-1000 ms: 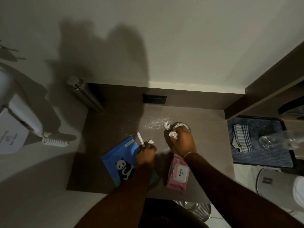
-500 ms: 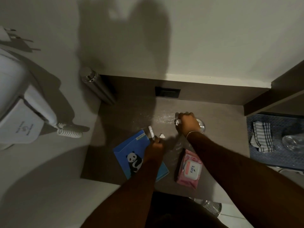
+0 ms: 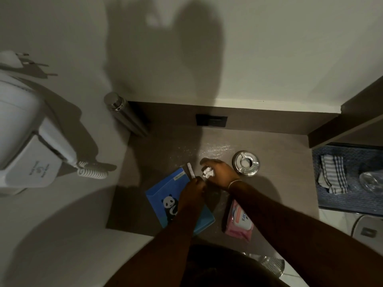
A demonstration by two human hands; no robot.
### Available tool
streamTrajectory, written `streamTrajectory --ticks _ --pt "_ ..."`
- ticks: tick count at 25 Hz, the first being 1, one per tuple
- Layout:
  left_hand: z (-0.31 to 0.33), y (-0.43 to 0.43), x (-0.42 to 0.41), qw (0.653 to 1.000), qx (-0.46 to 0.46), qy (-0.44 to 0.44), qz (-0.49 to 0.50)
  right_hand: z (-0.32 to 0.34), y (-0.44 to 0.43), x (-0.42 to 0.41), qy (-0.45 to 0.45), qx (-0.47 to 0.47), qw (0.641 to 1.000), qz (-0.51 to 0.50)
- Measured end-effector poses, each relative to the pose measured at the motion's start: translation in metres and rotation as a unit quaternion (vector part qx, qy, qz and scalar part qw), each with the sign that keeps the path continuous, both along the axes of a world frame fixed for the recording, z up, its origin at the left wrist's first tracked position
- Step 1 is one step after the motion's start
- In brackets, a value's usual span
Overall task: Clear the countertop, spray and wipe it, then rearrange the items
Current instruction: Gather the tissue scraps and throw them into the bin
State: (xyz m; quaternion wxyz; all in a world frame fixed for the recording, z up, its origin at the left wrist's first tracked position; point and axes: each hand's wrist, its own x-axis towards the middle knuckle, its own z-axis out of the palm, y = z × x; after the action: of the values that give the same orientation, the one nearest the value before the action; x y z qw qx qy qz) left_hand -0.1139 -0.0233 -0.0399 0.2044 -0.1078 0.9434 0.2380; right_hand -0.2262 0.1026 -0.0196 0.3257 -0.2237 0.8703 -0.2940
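Observation:
On the brown countertop (image 3: 279, 162) my left hand (image 3: 191, 190) is closed around a thin white stick (image 3: 190, 170) that points away from me, above a blue panda folder (image 3: 165, 200). My right hand (image 3: 220, 172) holds crumpled white paper scraps (image 3: 207, 172) just right of the stick. A round steel ashtray (image 3: 246, 163) stands uncovered to the right of that hand. A pink wet-wipes pack (image 3: 239, 221) lies near the front edge. White powder (image 3: 215, 149) is scattered behind the hands.
A steel flask (image 3: 124, 113) leans in the back left corner. A black wall socket (image 3: 211, 120) sits on the backsplash. A white wall hairdryer (image 3: 27, 141) hangs at left. At right, a blue mat (image 3: 352, 204) holds a striped cloth (image 3: 332, 177) and a glass (image 3: 372, 181).
My right hand came off the ashtray and moved left toward my left hand, carrying paper scraps. The loose scrap beside the stick is gone from the counter. The ashtray is now fully visible.

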Motion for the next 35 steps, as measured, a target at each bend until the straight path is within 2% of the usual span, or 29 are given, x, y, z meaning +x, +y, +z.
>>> streamTrajectory --ticks 4,10,12,13,14,15,16,17,18,21,23,24,26,30,35 --pt "0.003 -0.013 0.004 0.999 0.014 -0.012 0.042 -0.007 -0.016 0.003 0.052 0.069 0.995 0.056" --pt "0.004 -0.029 0.014 0.983 0.068 0.033 0.166 -0.018 -0.023 0.008 0.077 0.128 0.988 0.048" --pt "0.008 -0.031 0.012 0.969 0.092 0.048 0.223 -0.023 -0.025 0.011 0.068 0.128 0.989 -0.013" --pt "0.012 -0.032 0.008 0.967 0.091 0.053 0.233 -0.025 -0.025 0.013 0.044 0.098 0.99 -0.086" --pt "0.014 -0.034 0.002 0.963 0.095 0.057 0.245 -0.027 -0.024 0.015 -0.012 0.026 0.979 -0.202" --pt "0.017 -0.036 -0.004 0.954 0.118 0.063 0.267 -0.028 -0.022 0.019 -0.091 -0.079 0.935 -0.334" --pt "0.021 -0.036 -0.011 0.941 0.156 0.067 0.294 -0.025 -0.02 0.023 -0.174 -0.17 0.867 -0.435" --pt "0.026 -0.034 -0.017 0.929 0.194 0.067 0.309 -0.018 -0.019 0.028 -0.248 -0.237 0.801 -0.491" --pt "0.03 -0.03 -0.024 0.918 0.234 0.07 0.314 -0.013 -0.018 0.031 -0.308 -0.276 0.757 -0.506" --pt "0.044 -0.007 -0.044 0.884 0.313 0.09 0.334 0.01 -0.021 0.036 -0.451 -0.342 0.663 -0.49" --pt "0.052 0.004 -0.054 0.86 0.349 0.095 0.359 0.024 -0.023 0.033 -0.507 -0.401 0.569 -0.508" --pt "0.054 0.008 -0.056 0.851 0.369 0.093 0.362 0.031 -0.023 0.031 -0.519 -0.426 0.532 -0.515" --pt "0.057 0.012 -0.06 0.846 0.393 0.093 0.348 0.041 -0.02 0.028 -0.513 -0.455 0.498 -0.531" --pt "0.056 0.028 -0.058 0.862 0.396 0.106 0.299 0.046 -0.009 0.034 -0.48 -0.44 0.494 -0.576" --pt "0.038 0.06 -0.033 0.882 0.401 0.098 0.226 0.036 0.016 0.058 -0.403 -0.488 0.47 -0.615"
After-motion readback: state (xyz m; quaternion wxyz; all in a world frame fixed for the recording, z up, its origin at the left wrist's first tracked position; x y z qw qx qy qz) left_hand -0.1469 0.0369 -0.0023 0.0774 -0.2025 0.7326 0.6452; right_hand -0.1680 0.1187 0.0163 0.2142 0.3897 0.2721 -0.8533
